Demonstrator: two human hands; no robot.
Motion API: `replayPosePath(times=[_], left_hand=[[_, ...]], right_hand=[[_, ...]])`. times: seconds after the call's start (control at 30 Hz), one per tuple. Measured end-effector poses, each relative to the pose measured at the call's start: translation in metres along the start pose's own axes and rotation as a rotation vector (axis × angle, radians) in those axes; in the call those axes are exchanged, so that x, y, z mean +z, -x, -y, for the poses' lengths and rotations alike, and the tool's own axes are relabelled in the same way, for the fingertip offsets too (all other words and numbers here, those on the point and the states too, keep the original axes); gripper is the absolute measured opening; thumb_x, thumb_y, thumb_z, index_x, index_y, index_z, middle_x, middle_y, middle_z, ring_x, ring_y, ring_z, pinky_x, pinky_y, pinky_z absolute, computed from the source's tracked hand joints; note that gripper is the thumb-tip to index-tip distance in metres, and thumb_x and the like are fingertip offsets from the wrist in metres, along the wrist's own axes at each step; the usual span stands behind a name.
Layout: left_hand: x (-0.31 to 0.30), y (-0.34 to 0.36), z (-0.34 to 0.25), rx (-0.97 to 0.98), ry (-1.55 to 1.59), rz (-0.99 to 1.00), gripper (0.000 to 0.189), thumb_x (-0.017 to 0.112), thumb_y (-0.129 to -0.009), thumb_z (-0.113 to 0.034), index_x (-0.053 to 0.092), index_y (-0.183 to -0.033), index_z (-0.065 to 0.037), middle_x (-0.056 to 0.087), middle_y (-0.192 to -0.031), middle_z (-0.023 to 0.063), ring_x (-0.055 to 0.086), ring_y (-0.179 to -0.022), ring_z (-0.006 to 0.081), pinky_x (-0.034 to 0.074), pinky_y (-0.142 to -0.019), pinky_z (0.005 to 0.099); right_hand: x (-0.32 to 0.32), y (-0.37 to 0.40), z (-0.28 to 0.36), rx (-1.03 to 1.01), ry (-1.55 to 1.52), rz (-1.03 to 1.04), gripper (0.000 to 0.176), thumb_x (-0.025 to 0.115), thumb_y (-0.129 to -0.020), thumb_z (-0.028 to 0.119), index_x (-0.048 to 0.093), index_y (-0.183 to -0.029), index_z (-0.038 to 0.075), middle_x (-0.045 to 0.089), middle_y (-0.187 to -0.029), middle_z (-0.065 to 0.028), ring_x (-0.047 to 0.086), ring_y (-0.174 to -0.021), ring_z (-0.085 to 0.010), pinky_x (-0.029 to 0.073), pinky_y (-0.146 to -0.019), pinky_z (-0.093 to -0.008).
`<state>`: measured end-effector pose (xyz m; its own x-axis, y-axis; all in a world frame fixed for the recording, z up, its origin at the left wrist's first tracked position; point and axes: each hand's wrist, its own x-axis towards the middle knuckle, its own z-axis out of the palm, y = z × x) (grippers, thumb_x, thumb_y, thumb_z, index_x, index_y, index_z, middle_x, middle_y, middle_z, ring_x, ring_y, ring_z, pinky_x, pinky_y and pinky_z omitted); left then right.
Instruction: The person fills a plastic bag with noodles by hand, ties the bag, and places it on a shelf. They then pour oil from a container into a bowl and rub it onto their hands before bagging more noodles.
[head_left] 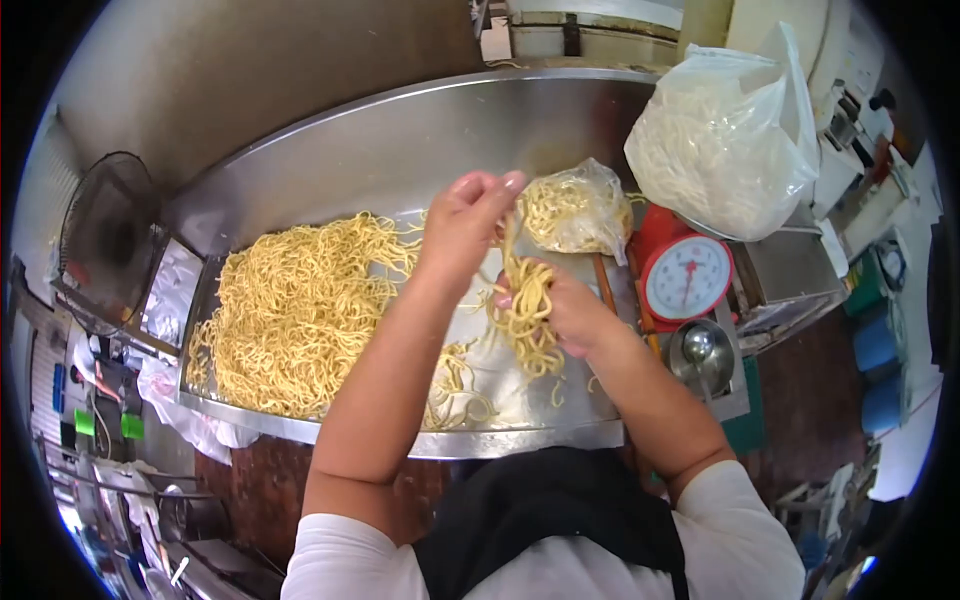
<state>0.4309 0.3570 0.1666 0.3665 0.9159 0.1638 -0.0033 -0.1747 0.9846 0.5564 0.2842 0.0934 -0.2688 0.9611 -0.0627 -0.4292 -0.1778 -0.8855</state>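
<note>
Yellow noodles [295,315] lie in a wide heap on the left part of the metal tray [560,440]. Over the middle of the tray my right hand [565,310] is closed round a bunch of noodles [527,315], which hangs down from it. Just above and to the left, my left hand [468,225] pinches the upper strands of the same bunch. A clear plastic bag of noodles [575,212] rests behind my right hand. Loose strands [455,385] are scattered near the tray's front edge.
To the right stands a red scale [688,275] with a large white plastic bag [725,150] of noodles on top. A metal bowl with a ladle [700,350] sits in front of the scale. At the far left is a round wire basket [108,240].
</note>
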Motion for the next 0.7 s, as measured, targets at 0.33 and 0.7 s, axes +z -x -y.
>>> replayPosePath(times=[0.33, 0.7], left_hand=[[-0.01, 0.125, 0.199, -0.319, -0.184, 0.657, 0.025, 0.062, -0.093, -0.027, 0.065, -0.106, -0.006, 0.065, -0.087, -0.0004, 0.059, -0.085, 0.0102, 0.047, -0.08, 0.0271], [-0.124, 0.075, 0.025, -0.109, -0.964, 0.47, 0.031, 0.058, -0.092, -0.032, 0.059, -0.085, -0.002, 0.064, -0.087, 0.0207, 0.061, -0.089, 0.0374, 0.047, -0.078, 0.0439]], right_hand=[[-0.003, 0.0, 0.05, -0.257, -0.258, -0.197, 0.019, 0.068, -0.084, 0.008, 0.06, -0.1, 0.005, 0.059, -0.085, -0.0007, 0.059, -0.078, -0.0105, 0.051, -0.067, -0.0267], [0.003, -0.006, 0.042, -0.124, 0.258, -0.175, 0.021, 0.074, -0.081, 0.009, 0.063, -0.097, 0.003, 0.063, -0.087, -0.0023, 0.061, -0.079, -0.0097, 0.051, -0.069, -0.025]])
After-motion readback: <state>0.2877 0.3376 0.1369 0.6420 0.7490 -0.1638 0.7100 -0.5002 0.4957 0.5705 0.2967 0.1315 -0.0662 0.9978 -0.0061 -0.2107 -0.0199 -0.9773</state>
